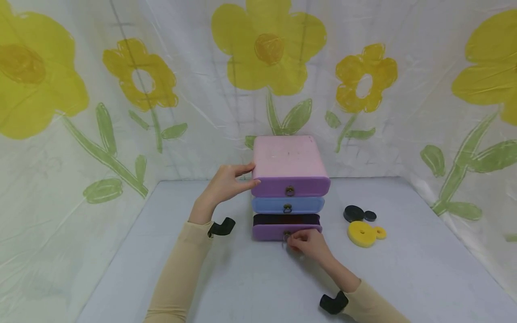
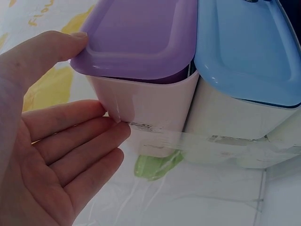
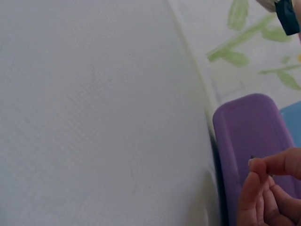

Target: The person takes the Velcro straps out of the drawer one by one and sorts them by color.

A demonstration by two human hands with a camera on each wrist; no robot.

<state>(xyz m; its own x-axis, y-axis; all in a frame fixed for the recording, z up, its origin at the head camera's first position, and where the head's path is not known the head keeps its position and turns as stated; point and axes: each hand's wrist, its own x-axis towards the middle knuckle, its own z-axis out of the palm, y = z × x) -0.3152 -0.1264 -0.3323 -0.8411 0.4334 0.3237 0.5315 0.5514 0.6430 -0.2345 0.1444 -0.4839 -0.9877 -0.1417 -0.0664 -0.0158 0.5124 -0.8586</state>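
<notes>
A small drawer cabinet [image 1: 288,157] stands at the back of the table, with a pink top and purple, blue and purple drawer fronts. My left hand [image 1: 226,184] steadies its left side; the thumb lies on the top purple drawer front [image 2: 141,37] and the extended fingertips touch the pink side wall [image 2: 141,99]. Between thumb and fingertips, my right hand [image 1: 311,244] pinches the ring pull [image 1: 286,235] of the bottom purple drawer [image 1: 266,232]. That drawer stands partly pulled out, showing a dark inside. In the right wrist view the fingers mostly cover the ring.
Right of the cabinet lie a large black disc [image 1: 353,213], a small black disc [image 1: 370,216], a large yellow disc [image 1: 361,234] and a small yellow disc [image 1: 380,232]. A flower-printed curtain [image 1: 202,134] hangs behind and beside the white table [image 1: 258,282].
</notes>
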